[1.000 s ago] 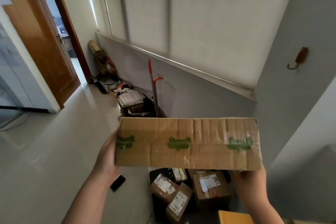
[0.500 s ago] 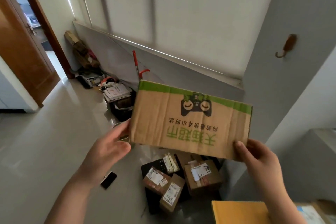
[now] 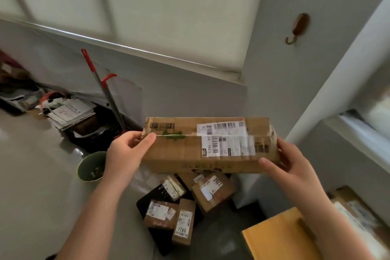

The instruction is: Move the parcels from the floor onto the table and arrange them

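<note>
Floor (image 3: 31, 175) on the left: what's down there?

Green bowl (image 3: 92, 167), with a red-handled mop (image 3: 107, 95) leaning on the wall behind it, beside a stack of papers (image 3: 71, 112).

And your hands?

My left hand (image 3: 124, 154) grasps the left end of the long parcel (image 3: 185, 152), thumb on its top face. My right hand (image 3: 289, 167) curls round the right end. I hold it level in the air, label up.

Below it?

Small parcels (image 3: 183, 221) heaped on the floor, right under it. A yellow envelope (image 3: 280, 236) lies at lower right; what carries it I cannot tell.
</note>
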`<action>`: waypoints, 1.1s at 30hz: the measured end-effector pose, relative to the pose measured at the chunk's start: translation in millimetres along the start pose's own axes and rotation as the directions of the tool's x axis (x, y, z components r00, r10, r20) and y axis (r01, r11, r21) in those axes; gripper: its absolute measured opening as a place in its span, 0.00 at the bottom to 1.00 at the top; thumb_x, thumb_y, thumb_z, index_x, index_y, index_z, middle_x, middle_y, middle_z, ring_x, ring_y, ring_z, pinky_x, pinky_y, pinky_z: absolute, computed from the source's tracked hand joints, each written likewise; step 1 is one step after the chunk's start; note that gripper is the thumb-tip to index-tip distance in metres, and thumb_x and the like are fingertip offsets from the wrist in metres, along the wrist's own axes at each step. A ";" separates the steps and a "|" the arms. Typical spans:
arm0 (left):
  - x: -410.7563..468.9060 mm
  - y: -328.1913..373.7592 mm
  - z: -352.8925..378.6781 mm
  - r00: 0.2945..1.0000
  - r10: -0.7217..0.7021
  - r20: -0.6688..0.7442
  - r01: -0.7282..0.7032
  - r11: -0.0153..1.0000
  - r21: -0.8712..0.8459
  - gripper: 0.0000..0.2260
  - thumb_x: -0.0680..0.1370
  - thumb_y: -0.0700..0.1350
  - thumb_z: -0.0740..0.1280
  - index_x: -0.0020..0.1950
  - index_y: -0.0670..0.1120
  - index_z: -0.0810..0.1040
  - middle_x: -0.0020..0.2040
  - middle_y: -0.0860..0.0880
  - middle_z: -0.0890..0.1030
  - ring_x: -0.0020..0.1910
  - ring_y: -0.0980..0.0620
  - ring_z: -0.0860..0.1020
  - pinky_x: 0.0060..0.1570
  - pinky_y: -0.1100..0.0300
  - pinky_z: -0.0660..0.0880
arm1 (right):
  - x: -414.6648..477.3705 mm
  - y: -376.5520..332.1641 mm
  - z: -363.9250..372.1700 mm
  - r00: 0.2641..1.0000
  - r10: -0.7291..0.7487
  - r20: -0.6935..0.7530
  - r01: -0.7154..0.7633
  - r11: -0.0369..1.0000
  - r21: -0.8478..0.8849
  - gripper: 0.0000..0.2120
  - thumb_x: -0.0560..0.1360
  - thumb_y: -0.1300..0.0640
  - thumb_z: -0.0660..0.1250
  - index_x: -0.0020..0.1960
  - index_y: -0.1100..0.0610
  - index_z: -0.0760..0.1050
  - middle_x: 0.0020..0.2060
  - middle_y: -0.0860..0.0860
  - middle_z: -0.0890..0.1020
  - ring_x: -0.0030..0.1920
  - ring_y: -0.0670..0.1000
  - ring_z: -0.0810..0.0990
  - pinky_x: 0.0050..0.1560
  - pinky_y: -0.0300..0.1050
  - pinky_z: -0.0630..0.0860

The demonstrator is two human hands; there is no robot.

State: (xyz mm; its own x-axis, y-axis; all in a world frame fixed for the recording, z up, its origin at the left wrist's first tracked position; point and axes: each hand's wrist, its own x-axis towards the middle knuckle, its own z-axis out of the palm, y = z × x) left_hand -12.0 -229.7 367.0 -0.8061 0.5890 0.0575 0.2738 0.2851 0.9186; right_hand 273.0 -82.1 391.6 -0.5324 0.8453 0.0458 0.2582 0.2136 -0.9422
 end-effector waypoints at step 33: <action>-102.6 -25.6 301.1 0.370 -0.121 0.921 -0.177 0.964 0.198 0.07 0.77 0.47 0.66 0.46 0.60 0.74 0.46 0.58 0.79 0.46 0.60 0.77 0.37 0.68 0.71 | -237.4 189.5 -80.7 0.164 0.707 -0.688 -0.669 0.592 0.450 0.14 0.77 0.53 0.64 0.61 0.56 0.74 0.46 0.47 0.79 0.47 0.46 0.77 0.41 0.41 0.75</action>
State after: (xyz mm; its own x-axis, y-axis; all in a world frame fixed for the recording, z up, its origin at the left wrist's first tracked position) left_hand 221.6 -69.8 219.8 0.1518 0.8798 -0.4505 0.5104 0.3205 0.7980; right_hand 513.4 -202.7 229.0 0.6497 0.6265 -0.4305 0.1463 -0.6589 -0.7379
